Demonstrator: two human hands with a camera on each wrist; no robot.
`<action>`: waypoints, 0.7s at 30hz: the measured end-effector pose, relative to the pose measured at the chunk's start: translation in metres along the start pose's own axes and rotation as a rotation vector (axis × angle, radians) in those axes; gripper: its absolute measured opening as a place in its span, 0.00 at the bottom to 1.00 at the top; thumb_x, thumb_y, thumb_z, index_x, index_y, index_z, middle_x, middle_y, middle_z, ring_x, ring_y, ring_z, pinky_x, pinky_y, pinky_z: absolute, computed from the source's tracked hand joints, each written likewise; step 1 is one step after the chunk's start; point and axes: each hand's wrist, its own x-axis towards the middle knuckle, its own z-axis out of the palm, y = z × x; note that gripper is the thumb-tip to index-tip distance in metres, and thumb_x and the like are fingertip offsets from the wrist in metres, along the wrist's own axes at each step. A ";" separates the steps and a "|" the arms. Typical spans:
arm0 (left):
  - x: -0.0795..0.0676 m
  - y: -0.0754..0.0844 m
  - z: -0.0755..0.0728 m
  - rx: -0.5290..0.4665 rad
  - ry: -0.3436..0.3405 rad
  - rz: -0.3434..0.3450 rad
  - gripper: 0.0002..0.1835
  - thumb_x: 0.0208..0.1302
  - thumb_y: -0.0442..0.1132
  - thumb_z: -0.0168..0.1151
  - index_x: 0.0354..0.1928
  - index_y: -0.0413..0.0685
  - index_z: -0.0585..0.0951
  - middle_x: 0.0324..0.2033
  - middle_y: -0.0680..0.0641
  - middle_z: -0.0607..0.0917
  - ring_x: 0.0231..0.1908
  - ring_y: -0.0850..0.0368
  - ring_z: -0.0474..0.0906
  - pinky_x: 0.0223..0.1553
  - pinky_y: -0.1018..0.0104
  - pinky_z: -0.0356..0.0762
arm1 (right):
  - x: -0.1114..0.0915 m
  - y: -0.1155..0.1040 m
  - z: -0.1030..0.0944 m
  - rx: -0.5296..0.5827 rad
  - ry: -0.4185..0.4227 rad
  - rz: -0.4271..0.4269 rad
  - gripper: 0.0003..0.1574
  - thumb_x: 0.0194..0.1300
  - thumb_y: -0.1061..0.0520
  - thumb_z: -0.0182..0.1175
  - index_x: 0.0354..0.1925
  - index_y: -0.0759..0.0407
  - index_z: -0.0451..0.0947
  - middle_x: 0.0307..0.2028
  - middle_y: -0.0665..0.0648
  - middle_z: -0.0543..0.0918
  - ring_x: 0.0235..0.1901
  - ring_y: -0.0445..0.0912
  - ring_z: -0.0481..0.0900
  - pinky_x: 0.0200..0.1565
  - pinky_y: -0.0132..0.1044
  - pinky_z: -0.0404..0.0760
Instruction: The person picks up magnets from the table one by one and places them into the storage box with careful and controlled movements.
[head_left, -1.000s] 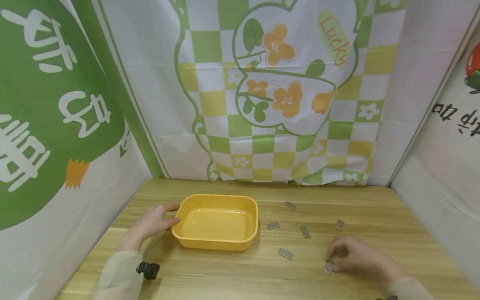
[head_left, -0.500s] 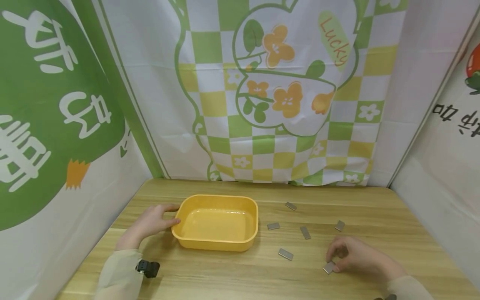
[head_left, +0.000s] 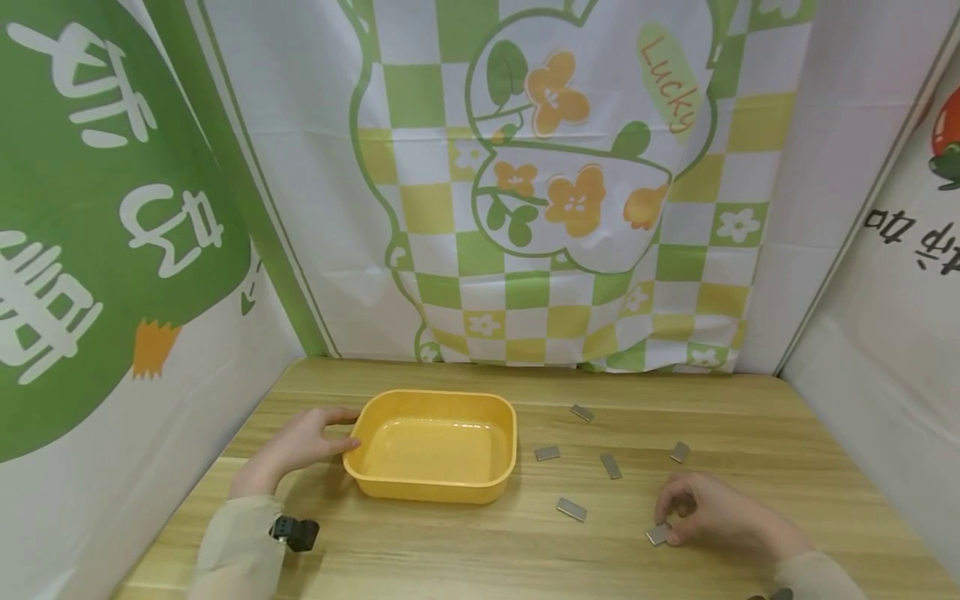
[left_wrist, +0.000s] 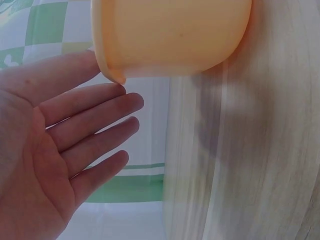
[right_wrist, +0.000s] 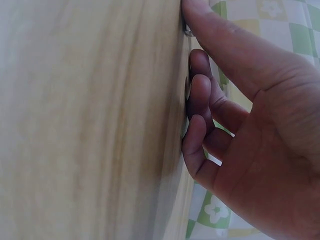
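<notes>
My left hand (head_left: pixel 303 446) stretches out, its four fingers nearly straight and slightly fanned, thumb set apart from them. My right hand (head_left: pixel 712 510) sits low, fingers curled inward, thumb extended toward them.

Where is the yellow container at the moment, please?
In the head view, the yellow container stands just left of centre on the wooden table, between the left hand and the scattered grey pieces.

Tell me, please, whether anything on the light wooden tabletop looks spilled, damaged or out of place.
Nothing stands out as spilled or damaged. Five loose, small grey rectangular pieces lie scattered at differing angles beside the upright yellow rounded-rectangular plastic tub; that seems untidy at most.
</notes>
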 end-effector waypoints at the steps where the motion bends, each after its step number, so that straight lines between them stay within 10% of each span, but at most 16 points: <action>1: 0.000 0.000 0.000 -0.005 -0.003 -0.004 0.28 0.60 0.49 0.65 0.59 0.42 0.76 0.56 0.38 0.79 0.58 0.35 0.72 0.56 0.37 0.69 | 0.000 0.000 0.000 0.001 0.000 0.000 0.14 0.48 0.49 0.71 0.35 0.48 0.82 0.36 0.50 0.77 0.34 0.38 0.68 0.33 0.29 0.69; 21: 0.001 -0.002 -0.001 -0.042 -0.012 -0.014 0.29 0.59 0.49 0.66 0.59 0.42 0.76 0.56 0.37 0.79 0.59 0.35 0.71 0.56 0.36 0.68 | 0.001 0.005 0.000 -0.012 0.025 0.009 0.12 0.46 0.48 0.72 0.29 0.48 0.82 0.29 0.49 0.76 0.31 0.37 0.68 0.30 0.31 0.67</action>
